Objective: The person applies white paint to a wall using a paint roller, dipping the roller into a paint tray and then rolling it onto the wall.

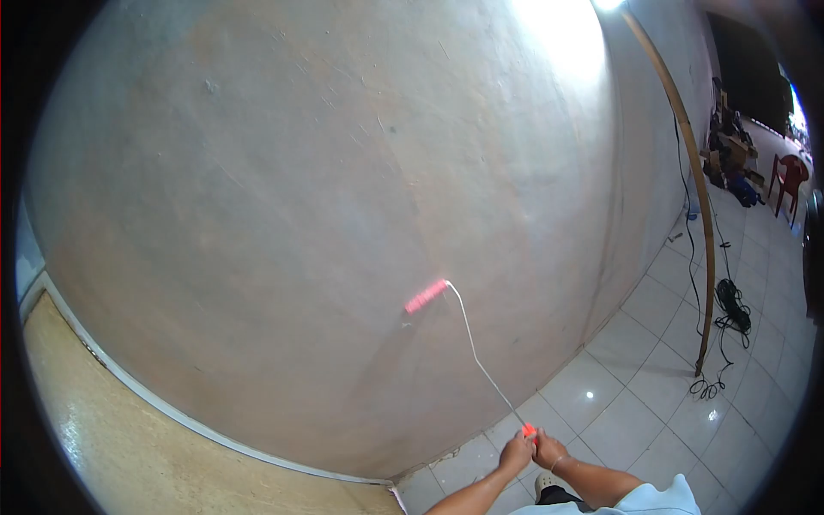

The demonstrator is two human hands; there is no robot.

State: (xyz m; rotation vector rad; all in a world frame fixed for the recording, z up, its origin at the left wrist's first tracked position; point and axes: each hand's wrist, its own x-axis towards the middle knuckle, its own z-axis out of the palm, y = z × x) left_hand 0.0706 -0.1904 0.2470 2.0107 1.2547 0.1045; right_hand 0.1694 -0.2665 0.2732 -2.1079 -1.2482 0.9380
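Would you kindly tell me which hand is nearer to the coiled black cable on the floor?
Right, slightly. The right hand is on the side of the roller handle toward the coiled black cable; the left hand is on the side away from it.

No legible text, labels or brands, no readable numbers or signs

the head camera looks forward, down — over hands, wall

On my feed, I see the left hand and right hand gripping a paint roller by its orange handle, pink sleeve before a blotchy wall; rightward, white floor tiles.
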